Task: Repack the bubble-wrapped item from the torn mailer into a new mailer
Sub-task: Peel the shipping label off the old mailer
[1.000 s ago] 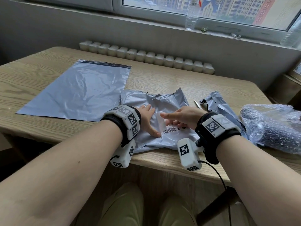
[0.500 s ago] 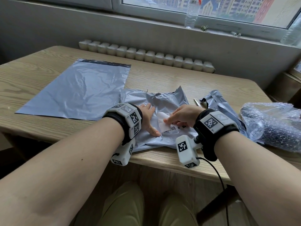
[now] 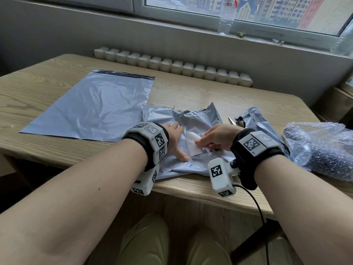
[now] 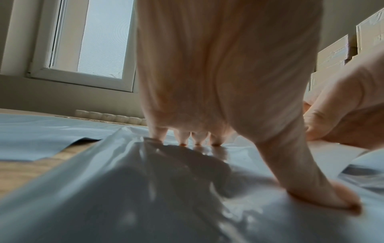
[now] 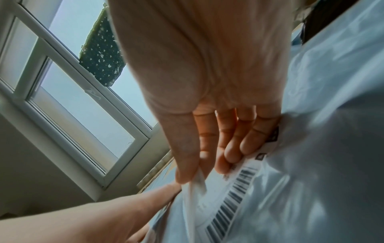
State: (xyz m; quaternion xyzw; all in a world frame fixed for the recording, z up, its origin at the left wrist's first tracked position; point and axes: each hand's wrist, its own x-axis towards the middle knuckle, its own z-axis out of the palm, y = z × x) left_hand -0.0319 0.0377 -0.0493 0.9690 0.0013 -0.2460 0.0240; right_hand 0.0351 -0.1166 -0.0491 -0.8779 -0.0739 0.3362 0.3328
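The torn grey mailer (image 3: 193, 119) lies crumpled near the table's front edge. My left hand (image 3: 176, 139) presses flat on it, fingers straight and thumb spread (image 4: 324, 195). My right hand (image 3: 206, 139) pinches the white barcode label (image 3: 193, 150) between thumb and fingers (image 5: 187, 177) and holds its edge lifted off the mailer (image 5: 311, 148). The new grey mailer (image 3: 91, 106) lies flat to the left. The bubble-wrapped item (image 3: 321, 148), dark inside clear wrap, rests at the right edge.
A torn-off grey strip (image 3: 256, 121) and what looks like scissor tips (image 3: 232, 120) lie between the torn mailer and the bubble wrap. A radiator (image 3: 172, 66) runs behind the wooden table (image 3: 229, 98). A plastic bottle (image 3: 226, 20) stands on the windowsill.
My right hand went from pointing at the label to pinching it, and it has peeled the label's left part up. The left hand stays pressed on the mailer.
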